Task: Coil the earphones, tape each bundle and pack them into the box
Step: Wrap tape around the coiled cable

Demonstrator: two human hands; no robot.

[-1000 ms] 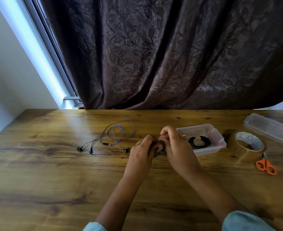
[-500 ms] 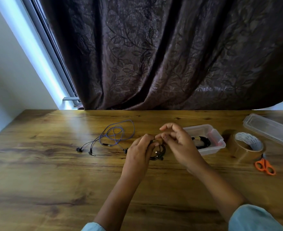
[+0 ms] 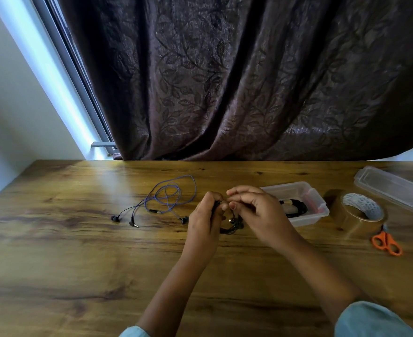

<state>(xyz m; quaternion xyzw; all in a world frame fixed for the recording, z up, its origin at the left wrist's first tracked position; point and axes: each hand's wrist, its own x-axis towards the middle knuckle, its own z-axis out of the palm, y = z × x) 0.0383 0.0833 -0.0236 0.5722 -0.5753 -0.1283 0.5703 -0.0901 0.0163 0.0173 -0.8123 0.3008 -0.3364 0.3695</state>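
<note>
My left hand [image 3: 204,220] and my right hand [image 3: 256,212] meet above the table's middle, both pinching a coiled black earphone bundle [image 3: 232,226] that hangs between them. Whether tape is on the bundle is hidden by my fingers. A loose purple earphone [image 3: 169,198] lies uncoiled on the table to the left of my hands. Behind my right hand stands a clear plastic box [image 3: 307,211] with another coiled black earphone [image 3: 295,207] inside.
A roll of brown tape [image 3: 358,216] stands right of the box, orange scissors [image 3: 386,243] lie in front of it, and the clear box lid [image 3: 392,188] rests at the far right. A dark curtain [image 3: 225,81] hangs behind the wooden table [image 3: 79,263].
My hands have dropped slightly and spread apart; the black bundle, first hidden in my fingers, now hangs below them. My right hand's fingers have closed back onto it.
</note>
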